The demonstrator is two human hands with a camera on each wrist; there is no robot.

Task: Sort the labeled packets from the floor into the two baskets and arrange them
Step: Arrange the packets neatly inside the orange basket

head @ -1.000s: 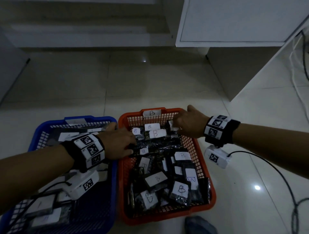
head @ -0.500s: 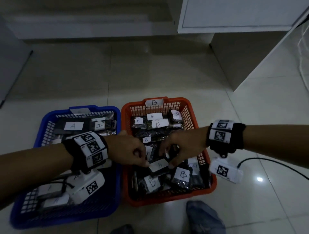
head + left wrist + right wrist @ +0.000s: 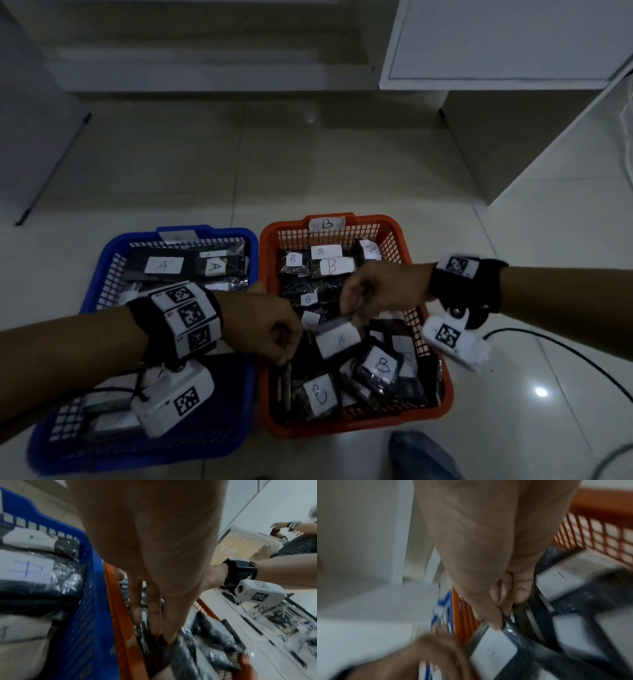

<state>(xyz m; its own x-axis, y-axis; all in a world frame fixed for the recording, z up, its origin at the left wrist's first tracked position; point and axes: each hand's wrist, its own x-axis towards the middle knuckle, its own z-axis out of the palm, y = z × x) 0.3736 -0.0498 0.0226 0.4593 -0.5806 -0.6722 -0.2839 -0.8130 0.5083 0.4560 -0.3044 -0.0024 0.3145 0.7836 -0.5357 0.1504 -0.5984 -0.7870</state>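
R fingers [image 3: 496, 620] pinch pkt [image 3: 337, 339] top edge.

Indoor room, likely office or lab, dimly lit.
Glossy pale floor tiles [image 3: 171, 164] beneath my hands; white cabinet [image 3: 496, 41] ahead of my right hand; cable [image 3: 561, 349] trailing right of it.
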